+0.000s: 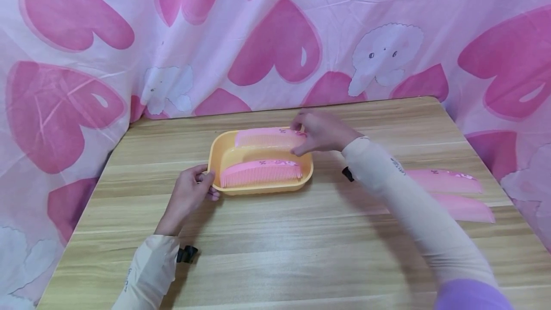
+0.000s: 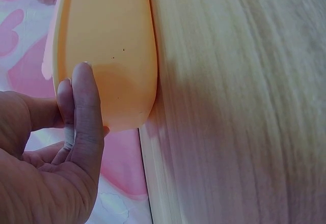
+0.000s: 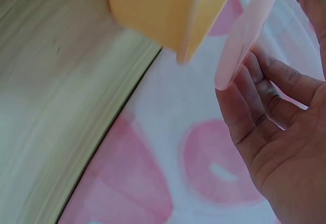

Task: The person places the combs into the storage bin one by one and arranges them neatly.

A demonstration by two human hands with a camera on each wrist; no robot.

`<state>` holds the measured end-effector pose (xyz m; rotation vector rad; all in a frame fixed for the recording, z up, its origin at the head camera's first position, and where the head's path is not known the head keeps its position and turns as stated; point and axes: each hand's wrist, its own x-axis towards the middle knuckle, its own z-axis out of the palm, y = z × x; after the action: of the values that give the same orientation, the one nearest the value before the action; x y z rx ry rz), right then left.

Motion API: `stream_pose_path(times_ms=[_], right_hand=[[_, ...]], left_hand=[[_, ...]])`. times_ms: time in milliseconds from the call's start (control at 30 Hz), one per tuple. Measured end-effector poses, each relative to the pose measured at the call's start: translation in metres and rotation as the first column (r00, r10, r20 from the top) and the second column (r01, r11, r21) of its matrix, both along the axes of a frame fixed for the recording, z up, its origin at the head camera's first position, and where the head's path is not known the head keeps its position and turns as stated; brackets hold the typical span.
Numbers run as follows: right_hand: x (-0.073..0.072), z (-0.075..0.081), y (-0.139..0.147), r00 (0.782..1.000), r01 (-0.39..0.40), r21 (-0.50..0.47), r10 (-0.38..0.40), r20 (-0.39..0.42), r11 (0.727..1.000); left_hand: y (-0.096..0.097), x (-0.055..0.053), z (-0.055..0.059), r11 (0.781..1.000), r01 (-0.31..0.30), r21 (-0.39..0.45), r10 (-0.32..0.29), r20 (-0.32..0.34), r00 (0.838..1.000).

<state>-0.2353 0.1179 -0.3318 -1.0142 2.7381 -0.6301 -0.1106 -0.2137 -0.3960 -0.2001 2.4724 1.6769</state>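
A yellow plastic basin [image 1: 220,152] with rounded corners stands on the table, and my left hand [image 1: 191,189] pinches its left rim. In the left wrist view, the thumb is at the rim and the fingers lie against the basin's outer wall [image 2: 114,46]. My right hand [image 1: 325,130] holds a pink comb [image 1: 262,137] by its right end, over the basin's far side. The right wrist view shows this comb [image 3: 242,40] between thumb and fingers, above the rim. Another pink comb [image 1: 260,174] lies inside the basin along the near wall, teeth toward me.
Two more pink combs, a farther one [image 1: 452,181] and a nearer one [image 1: 467,208], lie on the wood-grain table [image 1: 275,252] at the right, partly hidden behind my right forearm. A pink heart-print curtain [image 1: 275,42] hangs behind the table's far edge.
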Motion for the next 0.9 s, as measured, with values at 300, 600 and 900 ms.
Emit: stream_pose_path(times_ms=[300,600,900], right_hand=[[0.009,-0.010,-0.029,0.998,-0.060,0.044,0.061,-0.012,0.997],[0.016,-0.026,-0.045,0.993,-0.088,0.109,0.079,0.087,0.990],[0.021,-0.042,-0.049,0.993,-0.101,0.124,0.094,0.067,0.987]], left_hand=[[0.000,0.000,0.001,1.000,0.002,0.012,-0.002,0.010,1.000],[0.000,0.000,0.001,1.000,0.007,0.030,-0.007,0.000,1.000],[0.000,0.000,0.002,1.000,0.002,0.013,-0.002,0.006,1.000]])
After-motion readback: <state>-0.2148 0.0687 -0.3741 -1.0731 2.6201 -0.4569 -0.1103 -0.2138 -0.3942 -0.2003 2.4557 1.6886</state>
